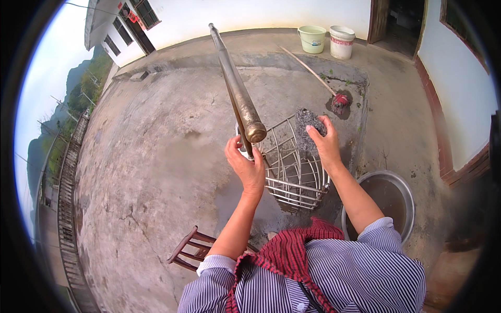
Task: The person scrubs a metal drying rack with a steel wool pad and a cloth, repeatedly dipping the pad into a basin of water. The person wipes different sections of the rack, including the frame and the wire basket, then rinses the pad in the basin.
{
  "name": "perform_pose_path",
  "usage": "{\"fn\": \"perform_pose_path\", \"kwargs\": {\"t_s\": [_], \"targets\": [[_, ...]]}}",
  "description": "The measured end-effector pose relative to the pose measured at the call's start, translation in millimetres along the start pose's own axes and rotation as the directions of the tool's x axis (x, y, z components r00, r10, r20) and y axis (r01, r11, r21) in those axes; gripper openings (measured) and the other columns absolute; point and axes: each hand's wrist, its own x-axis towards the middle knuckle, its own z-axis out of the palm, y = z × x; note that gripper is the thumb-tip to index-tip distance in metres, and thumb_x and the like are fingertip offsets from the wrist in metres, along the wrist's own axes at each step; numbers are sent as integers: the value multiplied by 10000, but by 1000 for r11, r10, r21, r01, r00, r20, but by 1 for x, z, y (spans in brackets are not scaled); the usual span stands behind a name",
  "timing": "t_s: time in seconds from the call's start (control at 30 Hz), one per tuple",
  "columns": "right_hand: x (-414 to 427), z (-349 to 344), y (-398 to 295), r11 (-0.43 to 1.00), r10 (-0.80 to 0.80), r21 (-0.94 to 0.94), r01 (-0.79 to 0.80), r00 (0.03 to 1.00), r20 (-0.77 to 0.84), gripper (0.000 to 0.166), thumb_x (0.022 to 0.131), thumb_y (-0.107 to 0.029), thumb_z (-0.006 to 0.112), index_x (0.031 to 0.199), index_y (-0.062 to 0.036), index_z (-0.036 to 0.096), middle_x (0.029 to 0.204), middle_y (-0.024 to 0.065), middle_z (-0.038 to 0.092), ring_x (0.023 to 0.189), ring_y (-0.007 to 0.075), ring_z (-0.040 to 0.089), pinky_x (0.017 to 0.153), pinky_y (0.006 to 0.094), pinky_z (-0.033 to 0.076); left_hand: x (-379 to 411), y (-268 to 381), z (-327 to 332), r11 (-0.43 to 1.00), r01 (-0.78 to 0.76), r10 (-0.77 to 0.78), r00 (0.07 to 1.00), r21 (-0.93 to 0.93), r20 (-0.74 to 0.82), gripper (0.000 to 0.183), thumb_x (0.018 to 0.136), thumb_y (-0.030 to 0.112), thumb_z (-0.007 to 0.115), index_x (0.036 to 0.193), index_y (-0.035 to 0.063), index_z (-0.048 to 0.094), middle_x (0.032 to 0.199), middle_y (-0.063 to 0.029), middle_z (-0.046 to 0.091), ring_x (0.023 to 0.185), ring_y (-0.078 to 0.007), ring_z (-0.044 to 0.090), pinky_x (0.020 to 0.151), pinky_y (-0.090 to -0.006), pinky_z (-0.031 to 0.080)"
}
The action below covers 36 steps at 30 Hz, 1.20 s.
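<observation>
My left hand (250, 174) grips a narrow metal bar beside the near end of a long metal tube (239, 84). The tube has a rounded, brownish, stained cap and points away from me, tilted upward. Between the thumb and fingers of my right hand (328, 146) is a grey steel-wool scouring pad (304, 131). It is over the right side of a metal wire basket (293, 184) with curved crossing rods. How the tube joins the basket is hidden behind my left hand.
A metal basin (409, 203) of murky water stands at my right. A wooden stool (195, 246) is at lower left. Farther off are a mop (339, 103), a pale green bucket (312, 41) and a white bucket (341, 43). Wet patches mark the concrete ground (156, 164).
</observation>
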Motion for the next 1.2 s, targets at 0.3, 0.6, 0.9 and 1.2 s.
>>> {"fn": "perform_pose_path", "kwargs": {"t_s": [0.3, 0.6, 0.9, 1.2], "targets": [[51, 109, -67, 972, -220, 68, 225, 972, -78, 308, 798, -167, 624, 972, 18, 448, 855, 99, 551, 740, 141, 508, 684, 286, 432, 49, -28, -12, 925, 220, -182, 972, -309, 147, 685, 767, 67, 556, 1342, -25, 196, 1327, -207, 322, 1223, -309, 349, 1011, -393, 286], [13, 167, -60, 753, -635, -54, 656, 746, 202, 428, 691, -68, 646, 1029, -2, 390, 1224, 236, 395, 911, 281, 506, 788, 357, 432, 228, 49, -77, 498, 668, -223, 715, -553, 663, 469, 860, 335, 509, 1177, 2, 418, 1201, -185, 492, 1108, -261, 490, 884, -328, 399], [24, 190, -45, 896, -443, 61, 440, 895, 52, 326, 737, -120, 645, 931, 15, 419, 812, 136, 521, 724, 214, 522, 689, 326, 436, 253, 45, -105, 475, 675, -20, 650, -565, 760, 345, 779, 49, 362, 992, -210, 441, 1132, -318, 486, 1032, -367, 544, 954, -396, 430], [22, 225, -60, 712, -702, 40, 701, 710, 50, 596, 837, -223, 561, 1294, 3, 252, 1131, 273, 413, 1021, 348, 494, 835, 396, 421, 243, 25, -81, 189, 722, -78, 686, -665, 723, 110, 743, 95, 458, 831, 33, 436, 653, 5, 428, 634, -90, 448, 631, -215, 384]]}}
